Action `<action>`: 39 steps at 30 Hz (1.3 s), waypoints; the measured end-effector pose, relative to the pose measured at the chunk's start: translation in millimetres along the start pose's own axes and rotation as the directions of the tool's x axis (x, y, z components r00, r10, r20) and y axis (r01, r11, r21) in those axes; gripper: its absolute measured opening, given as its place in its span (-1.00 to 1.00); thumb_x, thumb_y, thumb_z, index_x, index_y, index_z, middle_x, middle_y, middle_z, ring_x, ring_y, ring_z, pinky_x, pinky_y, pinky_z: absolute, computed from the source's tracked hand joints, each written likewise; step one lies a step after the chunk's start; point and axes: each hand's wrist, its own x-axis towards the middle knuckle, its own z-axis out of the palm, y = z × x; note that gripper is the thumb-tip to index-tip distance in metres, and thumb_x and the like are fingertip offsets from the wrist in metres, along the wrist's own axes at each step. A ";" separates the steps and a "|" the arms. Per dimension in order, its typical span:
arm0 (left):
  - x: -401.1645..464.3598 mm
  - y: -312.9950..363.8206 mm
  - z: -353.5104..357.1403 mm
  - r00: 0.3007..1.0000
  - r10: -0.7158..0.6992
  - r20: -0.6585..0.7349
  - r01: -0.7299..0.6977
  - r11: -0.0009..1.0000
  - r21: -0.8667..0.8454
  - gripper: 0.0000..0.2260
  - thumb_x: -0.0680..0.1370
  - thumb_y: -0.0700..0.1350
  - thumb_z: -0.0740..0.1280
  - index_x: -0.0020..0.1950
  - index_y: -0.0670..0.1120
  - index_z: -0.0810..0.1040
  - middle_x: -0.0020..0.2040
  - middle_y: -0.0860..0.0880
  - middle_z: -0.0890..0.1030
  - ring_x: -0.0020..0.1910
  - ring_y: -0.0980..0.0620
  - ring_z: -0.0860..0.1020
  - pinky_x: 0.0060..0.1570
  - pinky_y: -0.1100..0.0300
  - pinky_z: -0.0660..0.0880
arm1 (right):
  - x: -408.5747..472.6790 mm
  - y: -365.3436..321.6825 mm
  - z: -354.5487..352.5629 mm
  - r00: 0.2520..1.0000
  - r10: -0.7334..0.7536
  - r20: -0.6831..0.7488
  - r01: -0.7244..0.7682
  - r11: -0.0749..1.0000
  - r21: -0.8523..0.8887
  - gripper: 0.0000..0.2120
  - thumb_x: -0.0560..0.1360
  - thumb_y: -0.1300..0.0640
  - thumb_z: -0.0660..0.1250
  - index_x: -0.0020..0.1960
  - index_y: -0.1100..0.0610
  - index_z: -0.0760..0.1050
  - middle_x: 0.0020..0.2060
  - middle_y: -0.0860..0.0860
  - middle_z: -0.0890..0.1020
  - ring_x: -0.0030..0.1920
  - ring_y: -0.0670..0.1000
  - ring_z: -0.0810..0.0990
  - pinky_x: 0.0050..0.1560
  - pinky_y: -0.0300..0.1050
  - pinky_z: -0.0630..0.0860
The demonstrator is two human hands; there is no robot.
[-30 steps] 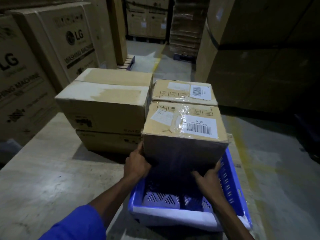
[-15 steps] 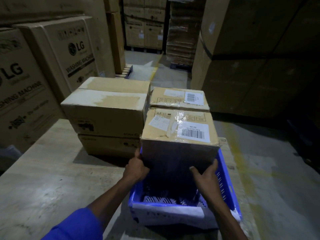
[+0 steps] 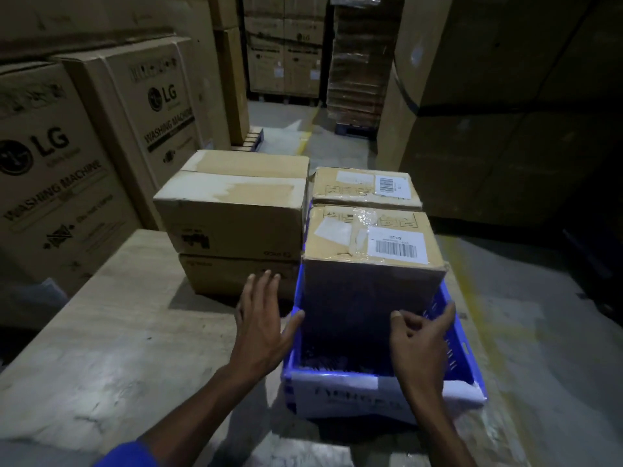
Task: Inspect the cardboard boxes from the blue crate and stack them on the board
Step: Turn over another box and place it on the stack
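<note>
cardboard box (image 3: 369,261) stands upright in the blue crate (image 3: 462,362), far end. left hand (image 3: 261,326), fingers spread, and right hand (image 3: 419,342), loosely curled, flank its near face, gripping nothing, likely positioned for lifting.
</note>
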 end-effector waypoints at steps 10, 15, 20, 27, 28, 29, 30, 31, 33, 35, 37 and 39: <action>-37.9 -68.0 -107.0 0.993 0.103 -0.055 -0.091 0.977 0.192 -0.30 0.61 0.30 0.09 0.64 -0.07 0.18 0.67 -0.14 0.06 0.65 -0.21 -0.03 0.50 -0.29 0.16 | -96.9 -55.8 65.0 0.902 -0.391 0.183 0.418 0.896 -0.147 -0.21 0.58 0.14 0.44 0.66 0.20 0.09 0.51 0.23 0.38 0.48 0.20 0.39 0.44 0.10 0.39; -75.8 -139.0 -160.4 0.997 0.042 -0.067 -0.024 0.969 0.244 -0.33 0.61 0.29 0.09 0.60 -0.08 0.26 0.66 -0.16 0.10 0.63 -0.24 0.01 0.46 -0.30 0.17 | -146.0 -78.3 115.7 0.831 -0.491 0.263 0.544 0.815 -0.198 -0.37 0.57 0.15 0.46 0.54 0.32 0.33 0.43 0.30 0.44 0.43 0.28 0.42 0.44 0.17 0.40; -115.0 -208.9 -217.6 0.991 -0.058 -0.121 0.093 0.947 0.306 -0.37 0.59 0.27 0.14 0.54 -0.09 0.35 0.63 -0.17 0.17 0.61 -0.27 0.05 0.43 -0.33 0.19 | -204.5 -105.1 188.5 0.735 -0.556 0.389 0.634 0.767 -0.102 -0.49 0.56 0.14 0.46 0.44 0.29 0.46 0.36 0.27 0.52 0.39 0.26 0.47 0.40 0.21 0.44; -180.0 -295.9 -295.3 0.913 -0.348 -0.215 0.402 0.858 0.319 -0.33 0.58 0.30 0.06 0.55 -0.09 0.35 0.62 -0.17 0.21 0.63 -0.23 0.02 0.48 -0.33 0.09 | -301.1 -149.4 299.2 0.430 -0.639 0.638 0.767 0.632 0.115 -0.64 0.59 0.10 0.41 0.32 0.24 0.55 0.21 0.18 0.63 0.24 0.21 0.54 0.25 0.10 0.44; -190.6 -308.6 -304.2 0.894 -0.380 -0.237 0.442 0.837 0.322 -0.33 0.58 0.30 0.07 0.54 -0.08 0.37 0.61 -0.17 0.23 0.62 -0.23 0.04 0.46 -0.34 0.12 | -316.0 -153.6 315.1 0.386 -0.640 0.665 0.772 0.619 0.147 -0.63 0.59 0.06 0.38 0.31 0.23 0.56 0.20 0.17 0.64 0.23 0.21 0.55 0.25 0.08 0.44; -200.8 -322.1 -311.9 0.876 -0.409 -0.257 0.477 0.815 0.328 -0.34 0.57 0.29 0.08 0.53 -0.09 0.40 0.59 -0.18 0.27 0.60 -0.22 0.07 0.44 -0.34 0.17 | -330.7 -157.1 330.6 0.341 -0.636 0.692 0.772 0.610 0.180 -0.62 0.58 0.02 0.35 0.31 0.22 0.57 0.20 0.16 0.64 0.22 0.20 0.56 0.25 0.07 0.44; -209.8 -335.0 -319.3 0.857 -0.437 -0.273 0.511 0.792 0.335 -0.35 0.57 0.29 0.09 0.51 -0.09 0.42 0.57 -0.19 0.31 0.58 -0.21 0.09 0.41 -0.35 0.21 | -344.8 -159.3 346.7 0.297 -0.626 0.721 0.766 0.607 0.211 -0.61 0.57 0.01 0.34 0.30 0.21 0.58 0.19 0.16 0.65 0.21 0.21 0.57 0.25 0.06 0.44; -218.4 -346.7 -326.0 0.839 -0.467 -0.280 0.542 0.767 0.343 -0.36 0.57 0.28 0.10 0.50 -0.09 0.43 0.55 -0.20 0.34 0.56 -0.20 0.12 0.38 -0.34 0.25 | -358.2 -160.5 362.3 0.254 -0.616 0.745 0.760 0.604 0.240 -0.61 0.56 0.00 0.33 0.29 0.21 0.58 0.18 0.16 0.65 0.20 0.21 0.58 0.24 0.06 0.44; -232.9 -369.5 -337.7 0.806 -0.518 -0.286 0.591 0.718 0.368 -0.38 0.57 0.26 0.12 0.49 -0.10 0.44 0.52 -0.22 0.36 0.53 -0.22 0.15 0.36 -0.34 0.29 | -382.9 -161.9 393.3 0.161 -0.583 0.796 0.747 0.600 0.288 -0.60 0.56 0.00 0.33 0.30 0.21 0.59 0.18 0.16 0.66 0.20 0.21 0.59 0.24 0.05 0.44; -243.5 -391.7 -349.0 0.760 -0.577 -0.300 0.650 0.670 0.360 -0.38 0.56 0.25 0.14 0.50 -0.10 0.42 0.55 -0.21 0.33 0.55 -0.24 0.14 0.40 -0.33 0.25 | -404.0 -163.2 424.1 0.067 -0.539 0.839 0.731 0.599 0.326 -0.59 0.57 -0.02 0.32 0.33 0.18 0.57 0.22 0.14 0.65 0.25 0.19 0.58 0.26 0.00 0.42; -250.0 -414.8 -360.3 0.698 -0.657 -0.285 0.715 0.614 0.334 -0.36 0.56 0.26 0.12 0.55 -0.07 0.36 0.60 -0.16 0.24 0.60 -0.21 0.04 0.47 -0.30 0.14 | -421.6 -163.9 456.4 -0.013 -0.504 0.864 0.721 0.594 0.357 -0.61 0.62 -0.03 0.33 0.37 0.15 0.55 0.28 0.12 0.63 0.29 0.15 0.56 0.28 -0.03 0.41; -253.5 -437.6 -371.4 0.635 -0.719 -0.282 0.769 0.552 0.322 -0.34 0.55 0.27 0.09 0.57 -0.04 0.32 0.63 -0.12 0.17 0.61 -0.19 -0.01 0.50 -0.27 0.07 | -437.6 -165.0 490.3 -0.079 -0.469 0.879 0.705 0.597 0.383 -0.61 0.65 -0.02 0.33 0.40 0.15 0.54 0.31 0.11 0.61 0.30 0.13 0.56 0.29 -0.01 0.43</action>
